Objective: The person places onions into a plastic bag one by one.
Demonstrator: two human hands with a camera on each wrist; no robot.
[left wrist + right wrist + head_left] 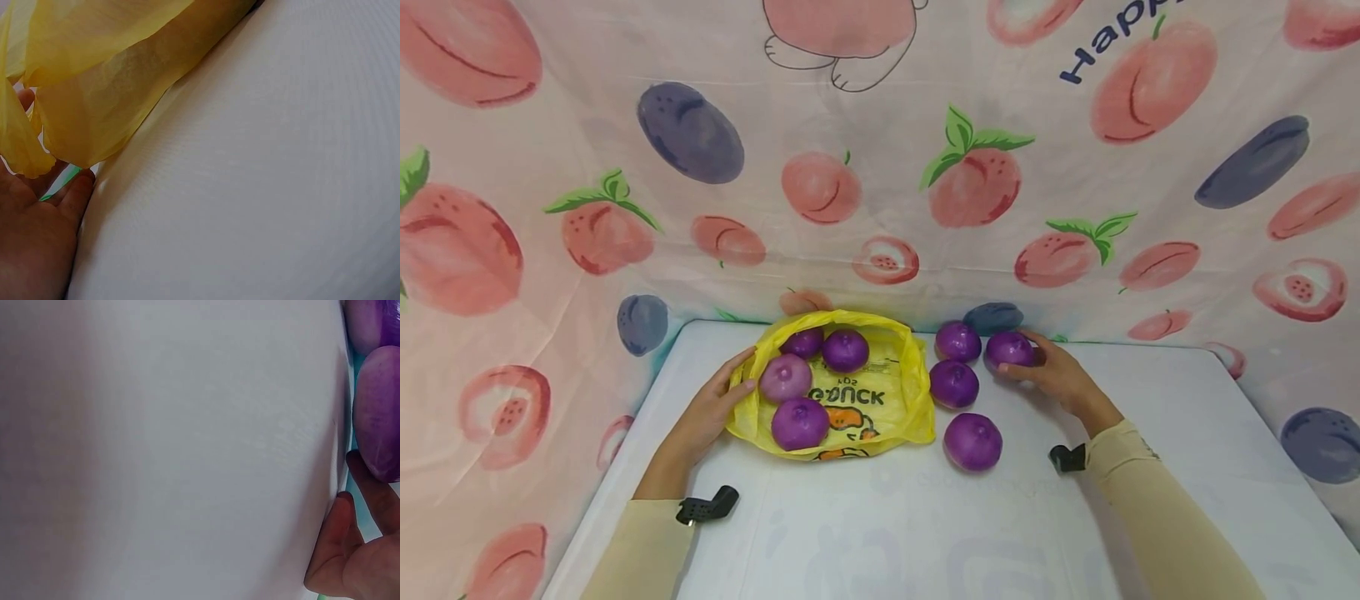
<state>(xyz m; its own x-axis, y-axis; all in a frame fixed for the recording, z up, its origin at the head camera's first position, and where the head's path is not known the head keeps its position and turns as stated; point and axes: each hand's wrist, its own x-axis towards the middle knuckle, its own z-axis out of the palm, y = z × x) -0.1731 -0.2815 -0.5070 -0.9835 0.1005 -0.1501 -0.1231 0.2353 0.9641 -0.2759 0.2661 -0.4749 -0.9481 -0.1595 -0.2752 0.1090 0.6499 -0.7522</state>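
Observation:
A yellow plastic bag (917, 383) lies on its side with its mouth spread wide. Inside sit several glossy round purple onions (801, 423), one of them paler (786, 378). At the bag's left rim, my left hand (707, 408) grips the thin plastic, thumb inside and fingers outside; the left wrist view shows the yellow film (94, 119) hanging over those fingers. To the right of the bag, my right hand (1060, 375) holds a purple onion (1009, 352) between thumb and fingers. In the right wrist view its fingers meet the lower end of that onion (378, 419).
Beside the held one, more onions stand on the white table (850, 525): one at the back (958, 342), one in the middle (954, 383) and one nearer (973, 442). A fruit-printed cloth (880, 108) hangs behind and along the sides.

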